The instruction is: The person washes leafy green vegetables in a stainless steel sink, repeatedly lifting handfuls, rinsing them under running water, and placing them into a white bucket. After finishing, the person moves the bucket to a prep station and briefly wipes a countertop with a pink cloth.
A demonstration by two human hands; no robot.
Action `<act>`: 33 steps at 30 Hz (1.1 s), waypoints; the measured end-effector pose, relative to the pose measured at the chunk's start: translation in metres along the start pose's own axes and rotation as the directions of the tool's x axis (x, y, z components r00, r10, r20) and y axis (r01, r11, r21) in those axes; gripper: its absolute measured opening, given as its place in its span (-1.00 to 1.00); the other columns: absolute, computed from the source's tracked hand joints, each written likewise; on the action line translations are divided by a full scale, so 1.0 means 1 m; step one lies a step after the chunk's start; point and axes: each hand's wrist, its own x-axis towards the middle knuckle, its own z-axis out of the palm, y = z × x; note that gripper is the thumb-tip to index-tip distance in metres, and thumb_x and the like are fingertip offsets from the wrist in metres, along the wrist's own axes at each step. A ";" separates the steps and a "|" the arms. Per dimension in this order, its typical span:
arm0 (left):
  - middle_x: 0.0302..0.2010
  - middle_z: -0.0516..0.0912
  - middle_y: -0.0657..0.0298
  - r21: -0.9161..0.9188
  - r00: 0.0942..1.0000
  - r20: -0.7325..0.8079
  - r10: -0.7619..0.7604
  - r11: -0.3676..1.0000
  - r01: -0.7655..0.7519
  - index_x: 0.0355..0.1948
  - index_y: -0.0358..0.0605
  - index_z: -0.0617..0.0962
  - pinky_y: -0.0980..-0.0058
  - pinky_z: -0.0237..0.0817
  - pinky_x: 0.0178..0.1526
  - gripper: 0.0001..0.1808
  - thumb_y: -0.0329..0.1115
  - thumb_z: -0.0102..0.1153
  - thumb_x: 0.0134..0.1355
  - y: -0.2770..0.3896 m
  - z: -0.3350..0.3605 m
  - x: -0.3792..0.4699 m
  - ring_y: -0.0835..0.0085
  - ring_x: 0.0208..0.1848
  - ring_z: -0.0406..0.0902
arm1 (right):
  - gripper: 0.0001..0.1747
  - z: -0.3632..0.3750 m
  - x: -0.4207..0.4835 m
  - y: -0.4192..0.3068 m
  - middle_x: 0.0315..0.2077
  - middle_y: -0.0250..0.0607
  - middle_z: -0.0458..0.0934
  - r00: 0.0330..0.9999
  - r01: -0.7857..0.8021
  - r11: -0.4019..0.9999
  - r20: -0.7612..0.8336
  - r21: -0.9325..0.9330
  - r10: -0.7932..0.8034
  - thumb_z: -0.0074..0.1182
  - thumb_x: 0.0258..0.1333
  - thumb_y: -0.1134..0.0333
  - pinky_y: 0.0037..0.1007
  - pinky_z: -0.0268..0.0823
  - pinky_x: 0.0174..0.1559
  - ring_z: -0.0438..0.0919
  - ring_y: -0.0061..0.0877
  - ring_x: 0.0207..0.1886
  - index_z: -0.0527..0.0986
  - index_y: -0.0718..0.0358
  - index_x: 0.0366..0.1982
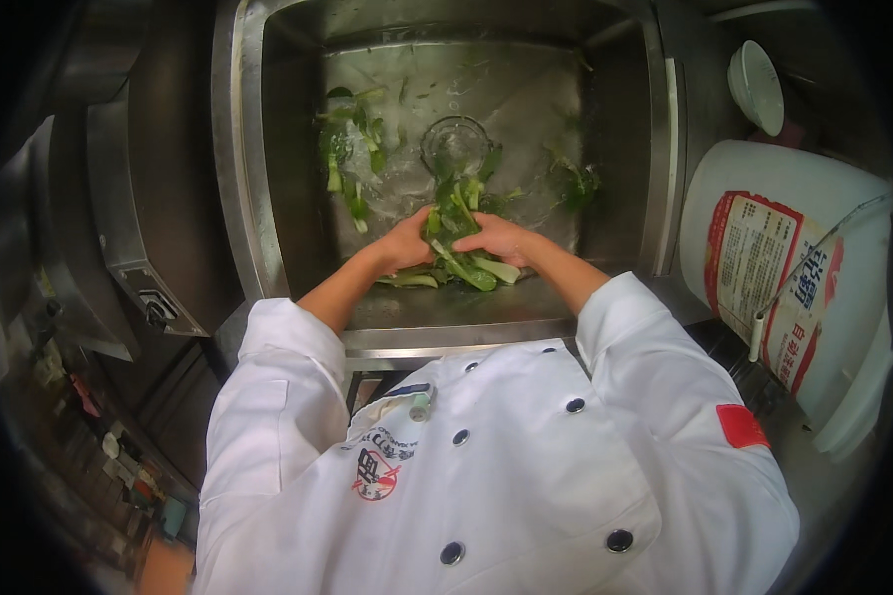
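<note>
A bunch of leafy greens (458, 212) with pale stalks lies between my two hands, low in a stainless steel sink (239, 149) that holds water. My left hand (409, 242) grips the bunch from the left side. From the right, my right hand (497, 239) closes on the same bunch, its thumb across the leaves. Cut stalks (500, 269) show below my fingers. Looser greens (356, 149) float at the sink's left, and a darker clump (577, 182) lies at its right. The round drain (455, 141) is just beyond the bunch.
A large white plastic bucket (856, 223) with a printed label and wire handle stands right of the sink, near a white bowl (759, 88). Steel equipment (171, 186) stands close on the left. Part of another person's arm (165, 561) shows at the lower left.
</note>
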 end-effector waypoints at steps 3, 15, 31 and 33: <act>0.04 0.45 0.06 -0.345 1.000 -0.025 -0.015 0.939 0.005 0.26 -0.09 0.21 0.37 0.31 0.04 -0.17 -0.69 0.07 -0.13 0.007 0.012 0.001 0.24 0.08 0.40 | -0.40 0.013 0.003 0.004 -0.04 -0.18 0.42 0.998 0.058 0.984 0.026 0.170 -0.063 0.09 0.00 0.55 -0.29 0.41 -0.03 0.47 -0.39 -0.03 0.24 0.18 0.13; 0.03 0.46 0.09 -0.220 0.928 -0.237 0.287 0.915 -0.339 0.17 -0.13 0.30 0.36 0.36 -0.04 -0.41 -0.60 0.02 0.06 0.103 0.006 -0.015 0.29 0.01 0.43 | -0.54 0.026 -0.047 -0.070 -0.17 -0.22 0.50 0.854 0.463 0.872 -0.183 -0.161 -0.487 0.16 -0.01 0.42 -0.42 0.40 -0.11 0.50 -0.51 -0.15 0.36 0.30 -0.02; -0.24 0.51 0.17 -0.429 0.944 -0.282 0.171 0.858 -0.284 -0.05 -0.13 0.42 0.31 0.39 -0.53 -0.69 -0.33 -0.15 0.19 0.190 0.010 -0.049 0.31 -0.31 0.51 | -0.44 0.040 -0.079 -0.095 -0.11 -0.26 0.47 0.568 0.731 0.607 -0.215 -0.311 -0.794 0.13 0.01 0.28 -0.43 0.31 0.00 0.44 -0.49 -0.05 0.31 0.24 0.08; -0.24 0.51 0.18 -0.500 0.962 -0.242 0.124 0.834 -0.233 -0.06 -0.12 0.44 0.33 0.37 -0.57 -0.69 -0.27 -0.12 0.19 0.192 0.014 -0.048 0.31 -0.33 0.50 | -0.43 0.045 -0.078 -0.093 -0.12 -0.24 0.48 0.540 0.682 0.604 -0.275 -0.412 -0.796 0.17 -0.07 0.34 -0.43 0.29 0.02 0.44 -0.47 -0.04 0.33 0.24 0.05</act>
